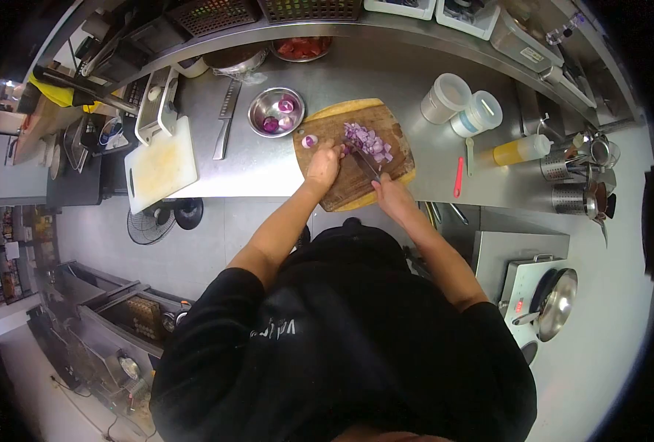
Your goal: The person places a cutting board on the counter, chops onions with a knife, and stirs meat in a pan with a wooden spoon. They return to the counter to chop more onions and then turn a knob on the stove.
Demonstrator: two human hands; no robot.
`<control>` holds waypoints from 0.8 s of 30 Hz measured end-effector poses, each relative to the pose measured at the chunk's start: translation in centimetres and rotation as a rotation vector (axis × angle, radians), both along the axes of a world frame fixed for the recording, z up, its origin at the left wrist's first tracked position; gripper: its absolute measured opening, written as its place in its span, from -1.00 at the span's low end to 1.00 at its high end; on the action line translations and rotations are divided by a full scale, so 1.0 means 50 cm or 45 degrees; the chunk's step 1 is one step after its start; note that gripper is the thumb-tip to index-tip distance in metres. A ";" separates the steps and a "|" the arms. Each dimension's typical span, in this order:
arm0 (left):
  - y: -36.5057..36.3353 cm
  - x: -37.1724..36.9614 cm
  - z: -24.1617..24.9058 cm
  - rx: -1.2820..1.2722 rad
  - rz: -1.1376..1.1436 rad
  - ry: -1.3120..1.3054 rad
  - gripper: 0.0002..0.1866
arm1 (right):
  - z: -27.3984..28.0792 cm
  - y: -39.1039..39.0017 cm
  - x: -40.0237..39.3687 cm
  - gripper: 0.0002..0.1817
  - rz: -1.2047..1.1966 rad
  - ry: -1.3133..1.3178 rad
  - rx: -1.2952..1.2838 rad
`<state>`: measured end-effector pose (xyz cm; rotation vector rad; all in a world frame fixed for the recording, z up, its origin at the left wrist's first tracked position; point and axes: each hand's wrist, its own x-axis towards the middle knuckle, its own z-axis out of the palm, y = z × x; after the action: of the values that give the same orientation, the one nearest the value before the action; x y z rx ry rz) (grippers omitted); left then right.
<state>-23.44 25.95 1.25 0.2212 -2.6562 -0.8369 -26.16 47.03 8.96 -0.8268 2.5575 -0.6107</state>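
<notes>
A wooden cutting board [349,193] lies at the counter's front edge. My right hand [393,197] is closed round the handle of a kitchen knife [367,166], its blade angled up and left across the board. My left hand [324,168] rests on the board with bent fingers on a piece of red onion [342,150], close by the blade; the fingers partly hide it. Diced red onion [371,142] is heaped just beyond the knife. Another onion piece [310,141] sits at the board's left edge. Beside the board, a steel bowl [254,110] contains several peeled red onions [285,106].
Left of the bowl lies a second knife [225,121], near a white cutting board [166,173]. To the right are two lidded tubs [445,99], a red-handled tool [459,177] and a yellow squeeze bottle [520,150]. A shelf [386,29] overhangs the counter's back.
</notes>
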 end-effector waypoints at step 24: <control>0.000 0.008 -0.018 0.119 -0.020 0.129 -0.82 | 0.026 -0.005 0.016 -0.60 0.012 -0.038 0.117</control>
<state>-23.02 25.96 0.36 0.1770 -2.5312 -0.9524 -25.35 46.77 10.24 -0.7928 2.5327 -0.4945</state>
